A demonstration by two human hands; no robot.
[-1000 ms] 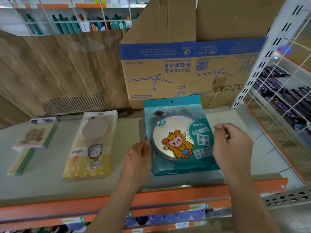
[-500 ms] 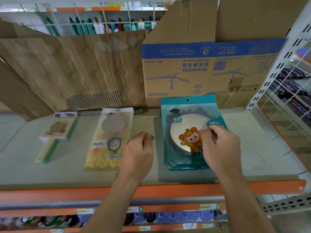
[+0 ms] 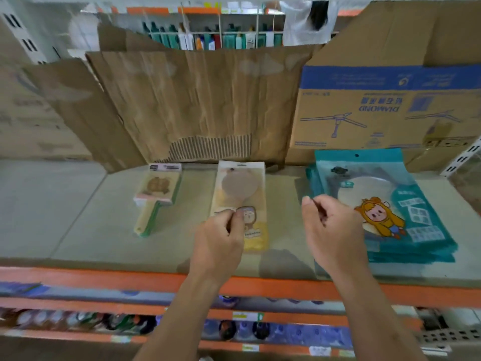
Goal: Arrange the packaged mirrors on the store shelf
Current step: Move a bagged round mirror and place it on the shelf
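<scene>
A stack of teal packaged round mirrors [image 3: 364,183] with a cartoon figure lies flat at the right of the grey shelf [image 3: 78,217]. A yellow packaged hand mirror [image 3: 240,183] lies in the middle, and a pink and green handled mirror pack [image 3: 156,194] lies to its left. My left hand [image 3: 218,238] hovers over the lower part of the yellow pack, fingers loosely curled, holding nothing. My right hand [image 3: 333,230] hangs just left of the teal stack, over its left edge, also loosely curled and empty.
A torn cardboard sheet [image 3: 195,100] and a printed fan carton [image 3: 377,108] stand along the shelf's back. An orange rail [image 3: 104,277] edges the shelf front, with goods on the lower shelf. A white perforated upright [image 3: 463,158] stands at the right.
My right hand has let go of the teal pack and drawn left off it. My left hand has moved over the yellow pack. The view has swung left.
</scene>
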